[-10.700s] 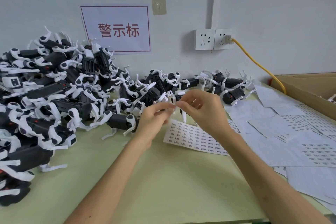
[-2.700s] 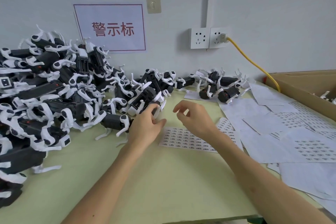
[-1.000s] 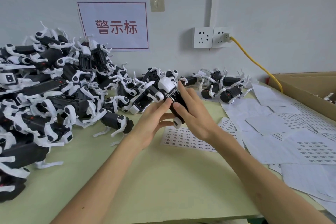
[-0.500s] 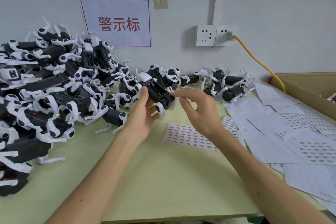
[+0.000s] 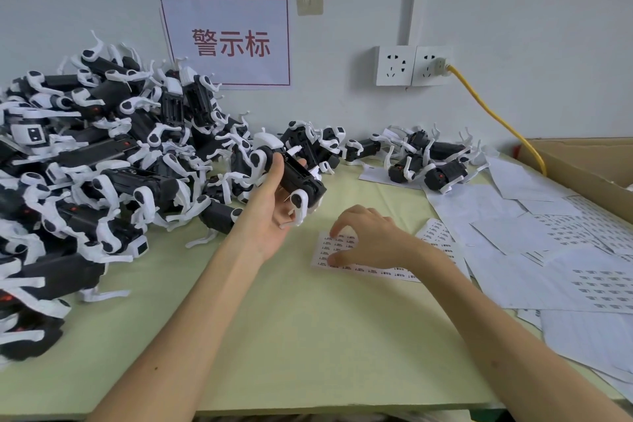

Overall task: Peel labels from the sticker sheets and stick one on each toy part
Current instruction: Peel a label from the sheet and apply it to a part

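Observation:
My left hand grips a black and white toy part and holds it up above the green table, its underside turned towards me. My right hand is down on the sticker sheet lying flat in the middle of the table. Its thumb and forefinger are curled onto the labels near the sheet's left end; whether a label is pinched between them I cannot tell.
A big heap of black and white toy parts fills the left side. A few more toy parts lie at the back right. Loose white sheets cover the right side. A cardboard box stands far right, a yellow cable running to it.
My right hand left the toy part and dropped onto the sticker sheet. My left hand keeps hold of the toy part, now a little lower and to the right.

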Demonstrator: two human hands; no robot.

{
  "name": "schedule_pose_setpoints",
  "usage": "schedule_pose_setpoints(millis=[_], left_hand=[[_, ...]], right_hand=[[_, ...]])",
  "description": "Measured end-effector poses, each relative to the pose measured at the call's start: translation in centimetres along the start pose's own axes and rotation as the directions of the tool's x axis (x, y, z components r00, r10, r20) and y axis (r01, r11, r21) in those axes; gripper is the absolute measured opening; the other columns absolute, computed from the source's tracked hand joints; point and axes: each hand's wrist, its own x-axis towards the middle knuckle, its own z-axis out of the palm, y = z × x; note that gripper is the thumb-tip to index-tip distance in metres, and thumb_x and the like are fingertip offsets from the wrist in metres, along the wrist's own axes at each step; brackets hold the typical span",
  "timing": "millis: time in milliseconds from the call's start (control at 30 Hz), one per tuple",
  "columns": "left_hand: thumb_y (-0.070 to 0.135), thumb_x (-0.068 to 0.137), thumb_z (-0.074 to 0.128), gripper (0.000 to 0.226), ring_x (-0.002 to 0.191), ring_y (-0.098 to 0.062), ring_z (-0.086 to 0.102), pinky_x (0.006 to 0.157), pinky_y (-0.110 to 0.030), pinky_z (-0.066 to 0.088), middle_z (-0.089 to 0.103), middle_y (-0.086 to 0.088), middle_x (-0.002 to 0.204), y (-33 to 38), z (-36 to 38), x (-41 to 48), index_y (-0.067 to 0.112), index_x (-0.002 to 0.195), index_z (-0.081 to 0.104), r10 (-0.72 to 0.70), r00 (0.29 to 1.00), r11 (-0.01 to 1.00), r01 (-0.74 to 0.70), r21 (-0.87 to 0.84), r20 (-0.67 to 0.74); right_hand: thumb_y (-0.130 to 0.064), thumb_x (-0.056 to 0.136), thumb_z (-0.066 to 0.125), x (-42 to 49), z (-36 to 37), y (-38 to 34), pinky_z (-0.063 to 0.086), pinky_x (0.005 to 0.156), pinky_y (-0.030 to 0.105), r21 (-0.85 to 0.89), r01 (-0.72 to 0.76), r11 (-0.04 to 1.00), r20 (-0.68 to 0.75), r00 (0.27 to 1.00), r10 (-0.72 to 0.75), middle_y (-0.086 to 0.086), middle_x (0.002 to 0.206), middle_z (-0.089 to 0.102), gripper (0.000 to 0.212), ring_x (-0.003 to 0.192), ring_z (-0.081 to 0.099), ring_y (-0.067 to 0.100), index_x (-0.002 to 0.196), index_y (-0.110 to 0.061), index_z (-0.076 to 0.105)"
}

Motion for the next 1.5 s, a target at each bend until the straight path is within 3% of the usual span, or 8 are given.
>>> schedule_pose_setpoints(millis=[100,367,667,767,1000,1100,1400,1500], left_hand=[[0.057,0.082,0.063,0.063,0.111,-0.029,0.065,0.043,-0.018,0.049,0.070,-0.013,0.125,0.1,0.3,-0.2,0.013,0.127,0.066,-0.013,0.999,0.999,0.014,0.033,-0.037],[0.054,0.097,0.056,0.063,0.123,-0.033,0.063,0.050,-0.019,0.053,0.071,-0.013,0.128,0.1,0.3,-0.1,0.008,0.141,0.058,-0.067,0.995,0.994,0.072,0.083,-0.067],[0.054,0.093,0.066,0.039,0.085,-0.015,0.069,0.068,-0.030,0.045,0.078,0.000,0.097,-0.2,0.0,0.5,0.019,0.105,0.075,0.041,0.988,0.927,0.018,0.374,-0.147],[0.043,0.087,0.079,0.020,0.087,-0.014,0.073,0.082,-0.035,0.054,0.079,0.002,0.090,-0.5,-0.8,0.8,0.024,0.089,0.075,0.185,0.972,0.803,-0.064,0.593,-0.145],[0.008,0.079,0.082,0.016,0.101,-0.022,0.075,0.091,-0.039,0.056,0.080,-0.003,0.095,-1.0,-0.9,0.6,0.022,0.086,0.077,-0.009,0.997,0.772,0.055,0.634,-0.076],[-0.002,0.081,0.075,0.034,0.091,-0.022,0.072,0.079,-0.035,0.053,0.077,-0.001,0.086,-0.9,-0.7,0.6,0.030,0.070,0.076,0.011,1.000,0.800,0.003,0.601,-0.020],[0.010,0.059,0.078,0.020,0.089,-0.025,0.070,0.093,-0.045,0.053,0.072,-0.004,0.084,-1.2,-0.2,0.3,0.026,0.069,0.072,0.048,0.998,0.857,-0.023,0.515,-0.034],[0.009,0.065,0.081,0.022,0.086,-0.023,0.069,0.088,-0.043,0.051,0.073,-0.001,0.083,-1.3,-0.1,0.3,0.025,0.075,0.072,0.073,0.995,0.869,-0.030,0.494,-0.066]], right_hand=[[-0.053,0.083,0.076,0.0,0.0,0.1,0.031,0.110,0.041,0.035,-0.024,0.999,0.000,1.000,0.024,-0.003,0.139,0.045,0.060,0.131,0.040,0.020,0.132,-0.028,0.053],[-0.053,0.075,0.084,0.1,-0.4,0.4,0.037,0.107,0.040,0.096,-0.066,0.993,-0.013,0.998,0.068,-0.005,0.118,0.052,0.085,0.120,0.048,0.020,0.148,-0.030,0.045],[-0.015,0.079,0.084,0.3,-0.7,0.5,0.047,0.059,0.011,0.256,0.116,0.960,-0.257,0.965,-0.048,-0.006,0.105,0.045,0.050,0.083,0.054,0.005,0.119,-0.032,0.060],[-0.009,0.082,0.078,0.0,-1.3,0.4,0.048,0.062,0.010,0.312,0.177,0.933,-0.367,0.929,-0.053,-0.007,0.105,0.052,0.043,0.083,0.057,0.004,0.115,-0.033,0.062],[-0.009,0.089,0.069,-0.8,-2.1,-0.2,0.045,0.069,0.014,0.389,0.306,0.869,-0.491,0.867,-0.086,-0.012,0.098,0.060,0.027,0.086,0.055,0.003,0.101,-0.032,0.068],[-0.006,0.088,0.072,-0.9,-2.0,-0.5,0.038,0.072,0.007,0.373,0.351,0.859,-0.516,0.848,-0.122,-0.018,0.091,0.058,0.021,0.085,0.053,-0.006,0.090,-0.027,0.070],[-0.017,0.084,0.079,-0.6,-1.5,-0.4,0.035,0.076,0.007,0.313,0.358,0.880,-0.591,0.798,-0.114,-0.017,0.092,0.057,0.010,0.090,0.054,0.000,0.086,-0.024,0.073],[-0.022,0.080,0.084,-0.6,-1.4,-0.7,0.038,0.090,0.022,0.221,0.361,0.906,-0.673,0.729,-0.127,-0.016,0.093,0.059,0.011,0.097,0.053,0.006,0.086,-0.022,0.075]])
